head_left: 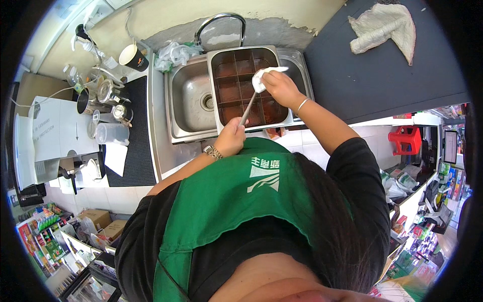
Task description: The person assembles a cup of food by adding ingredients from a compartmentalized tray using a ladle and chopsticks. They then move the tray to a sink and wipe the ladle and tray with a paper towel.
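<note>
My left hand [231,138] grips a thin metal handle [249,107] that slants up and to the right. At its far end my right hand [282,87] wraps a white cloth or paper wipe [260,81] around the metal, so the tool's tip is hidden. Both hands are above a steel pan with a divider grid [280,60]. Dark reddish-brown liquid [229,113] lies in its compartments. The pan sits over the steel double sink [188,87], between the left basin with its drain [207,102] and the partly covered right basin [296,71].
A curved chrome faucet [220,16] rises behind the pan. Crumpled plastic bags [175,54] and a black paper cup [134,58] stand to the left, near steel pitchers [109,91] and a clear plastic container [112,134]. A beige cloth [385,30] lies on the dark counter [358,83].
</note>
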Demonstrator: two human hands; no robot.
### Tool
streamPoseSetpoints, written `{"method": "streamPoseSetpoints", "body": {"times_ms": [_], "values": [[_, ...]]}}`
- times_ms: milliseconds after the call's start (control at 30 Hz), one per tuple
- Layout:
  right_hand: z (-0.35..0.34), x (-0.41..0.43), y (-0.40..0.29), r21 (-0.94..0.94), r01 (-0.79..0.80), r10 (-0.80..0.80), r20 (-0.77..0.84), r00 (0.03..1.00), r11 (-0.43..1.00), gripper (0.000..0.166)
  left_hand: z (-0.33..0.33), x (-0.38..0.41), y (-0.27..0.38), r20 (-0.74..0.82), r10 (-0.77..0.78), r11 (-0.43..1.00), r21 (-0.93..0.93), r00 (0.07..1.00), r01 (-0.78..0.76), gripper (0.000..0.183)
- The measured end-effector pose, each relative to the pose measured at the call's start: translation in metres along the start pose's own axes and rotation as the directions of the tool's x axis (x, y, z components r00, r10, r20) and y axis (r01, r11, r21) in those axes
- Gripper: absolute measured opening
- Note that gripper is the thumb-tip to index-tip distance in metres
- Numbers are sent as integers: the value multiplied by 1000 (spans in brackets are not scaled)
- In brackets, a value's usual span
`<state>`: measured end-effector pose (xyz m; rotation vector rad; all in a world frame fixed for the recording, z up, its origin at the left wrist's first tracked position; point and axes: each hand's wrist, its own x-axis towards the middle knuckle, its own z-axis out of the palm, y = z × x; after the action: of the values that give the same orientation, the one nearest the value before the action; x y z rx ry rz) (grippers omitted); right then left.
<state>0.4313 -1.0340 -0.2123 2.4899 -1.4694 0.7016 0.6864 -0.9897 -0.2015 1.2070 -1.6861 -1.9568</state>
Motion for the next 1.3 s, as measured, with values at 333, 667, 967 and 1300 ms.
{"method": "streamPoseSetpoints", "body": {"times_ms": [333, 667, 967, 1300], "values": [[24, 6, -40, 254, -554, 593, -118, 796, 793, 25, -2, 8, -14, -13, 163, 980, 115, 987, -160, 23], [19, 6, -73, 435, -537, 646, -148, 749, 722, 23, -2, 1, -6, 13, 76, 997, -9, 997, -76, 23], [1, 11, -113, 605, -509, 635, 7, 772, 612, 11, -5, 5, -10, -29, 129, 991, 39, 991, -127, 20], [5, 17, -109, 512, -573, 653, 29, 756, 640, 16, -9, 9, -2, -73, 162, 976, 156, 984, -149, 26]]}}
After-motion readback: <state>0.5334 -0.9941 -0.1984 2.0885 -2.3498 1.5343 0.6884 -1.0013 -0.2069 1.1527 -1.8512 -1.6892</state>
